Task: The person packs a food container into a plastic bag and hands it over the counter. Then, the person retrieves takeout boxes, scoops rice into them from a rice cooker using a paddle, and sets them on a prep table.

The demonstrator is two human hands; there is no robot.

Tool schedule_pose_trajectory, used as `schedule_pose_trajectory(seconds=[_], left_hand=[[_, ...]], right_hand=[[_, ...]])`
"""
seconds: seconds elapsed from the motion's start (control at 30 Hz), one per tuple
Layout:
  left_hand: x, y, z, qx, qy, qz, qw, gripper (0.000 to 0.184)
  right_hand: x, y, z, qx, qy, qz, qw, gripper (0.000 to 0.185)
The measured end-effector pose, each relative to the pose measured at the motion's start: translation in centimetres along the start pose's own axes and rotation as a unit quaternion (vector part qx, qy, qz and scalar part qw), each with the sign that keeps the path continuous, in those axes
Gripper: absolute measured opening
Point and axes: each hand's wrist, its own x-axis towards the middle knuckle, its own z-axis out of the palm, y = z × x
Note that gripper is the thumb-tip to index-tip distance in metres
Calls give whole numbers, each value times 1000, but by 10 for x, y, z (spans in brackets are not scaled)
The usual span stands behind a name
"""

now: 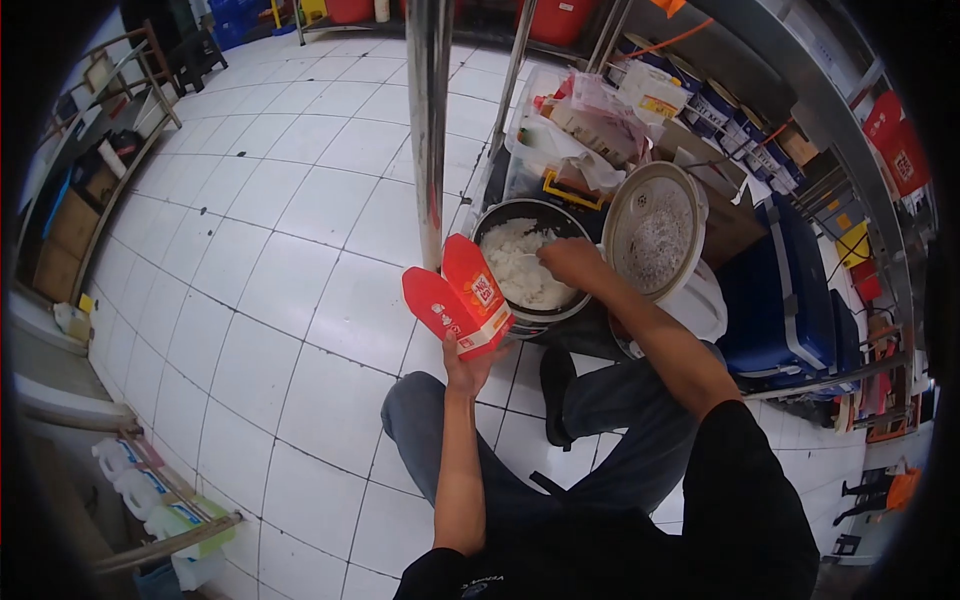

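Note:
My left hand [466, 368] holds a red takeaway box [468, 308] from below, its flaps standing open. Just right of the box is a round cooker pot [571, 314] with white rice [524, 262] inside. My right hand [572, 264] is closed over the rice at the pot's right side; a pale utensil seems to be in its grip, mostly hidden. The cooker's raised lid [655, 231], dotted with droplets, stands to the right of that hand.
A metal post [428, 130] rises just behind the box. Behind the pot sits a clear plastic bin [530, 130] with bags and packets. Blue cooler boxes [770, 290] stand at the right, under a metal table. Another person [890, 490] is at the far lower right.

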Motion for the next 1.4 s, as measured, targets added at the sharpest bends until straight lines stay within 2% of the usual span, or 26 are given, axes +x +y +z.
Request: schedule_pose_trajectory(seconds=[0.13, 0.33, 0.43, 0.53, 0.73, 0.83, 0.87, 0.9, 0.97, 1.0, 1.07, 1.13, 1.23, 1.33, 1.4], left_hand=[[1, 0, 6, -6, -6, -2, 1000, 97], [-1, 1, 3, 8, -18, -7, 1000, 98], [-4, 0, 3, 14, -14, -3, 1000, 97], [-3, 0, 5, -3, -5, 4, 1000, 94], [-7, -9, -1, 21, 24, 24, 999, 83], [-15, -20, -2, 71, 54, 64, 994, 73], [-23, -22, -2, 88, 71, 79, 990, 70], [-31, -22, -4, 18, 90, 82, 992, 67], [-47, -17, -5, 156, 133, 100, 974, 69], [-55, -14, -3, 223, 154, 106, 957, 69], [-64, 2, 21, 272, 186, 120, 937, 78], [-64, 14, 41, 302, 207, 149, 919, 84], [-57, 23, 37, 388, 185, 173, 886, 90], [-50, 31, 37, 471, 151, 178, 851, 93], [-44, 33, 39, 456, 137, 171, 863, 95]], right_hand=[[15, -3, 30, 49, -7, 0, 999, 23], [22, 11, 32, 171, -10, -83, 982, 27], [21, 15, 41, 218, -7, -88, 972, 26], [21, 17, 49, 232, 50, -134, 962, 26], [15, 13, 44, 435, -66, -58, 896, 25], [12, 13, 40, 428, -88, -31, 899, 26], [15, 21, 50, 374, -42, -105, 921, 26], [19, 29, 63, 317, 6, -179, 931, 27], [23, 38, 78, 272, 68, -253, 926, 29], [24, 42, 85, 287, 80, -256, 920, 29], [13, 35, 65, 381, 23, -172, 908, 29], [-5, 26, 27, 518, -115, 10, 847, 28], [-16, 29, 3, 605, -102, 112, 782, 28], [-28, 31, -20, 644, -52, 137, 751, 27], [-41, 30, -46, 642, -26, 144, 753, 27]])
